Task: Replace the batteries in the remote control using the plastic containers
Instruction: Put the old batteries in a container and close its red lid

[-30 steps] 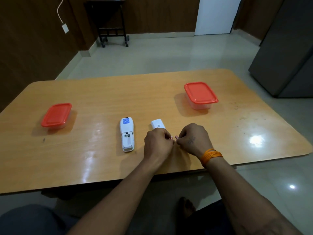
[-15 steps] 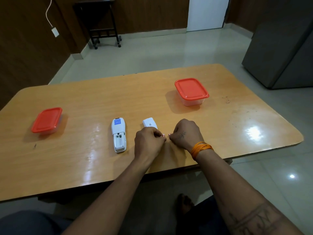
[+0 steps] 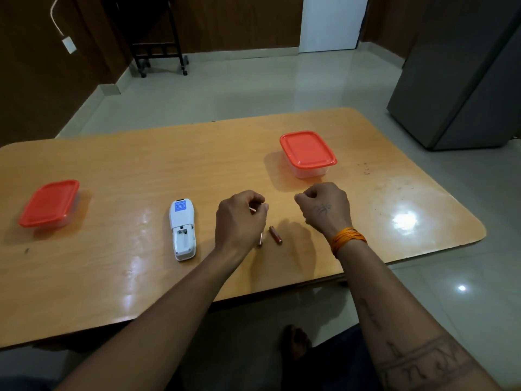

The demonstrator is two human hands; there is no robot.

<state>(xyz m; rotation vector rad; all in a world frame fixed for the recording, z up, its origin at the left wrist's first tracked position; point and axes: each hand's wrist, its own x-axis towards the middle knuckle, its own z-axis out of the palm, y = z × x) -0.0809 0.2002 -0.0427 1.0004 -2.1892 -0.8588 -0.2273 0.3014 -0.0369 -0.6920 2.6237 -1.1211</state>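
Note:
The white remote (image 3: pixel 182 230) lies face down on the wooden table (image 3: pixel 112 170), its battery bay open and empty. Two copper-coloured batteries lie on the table: one (image 3: pixel 275 235) in the open, the other (image 3: pixel 260 240) half hidden by my left wrist. My left hand (image 3: pixel 239 218) hovers with curled fingers over the spot where the white battery cover lay. A pale sliver shows between its thumb and fingers; I cannot tell what it is. My right hand (image 3: pixel 324 207) is raised, curled into a fist, with nothing visible in it. Two orange-lidded plastic containers stand closed, one far left (image 3: pixel 49 203), one behind my right hand (image 3: pixel 307 153).
A grey cabinet (image 3: pixel 462 80) stands on the floor to the right of the table. A dark wheeled stand (image 3: pixel 158 38) is against the far wall. The table's near edge runs just below my forearms.
Both hands held the batteries pinched together near the table edge. The two batteries now lie on the table, and my hands have parted and lifted away from me.

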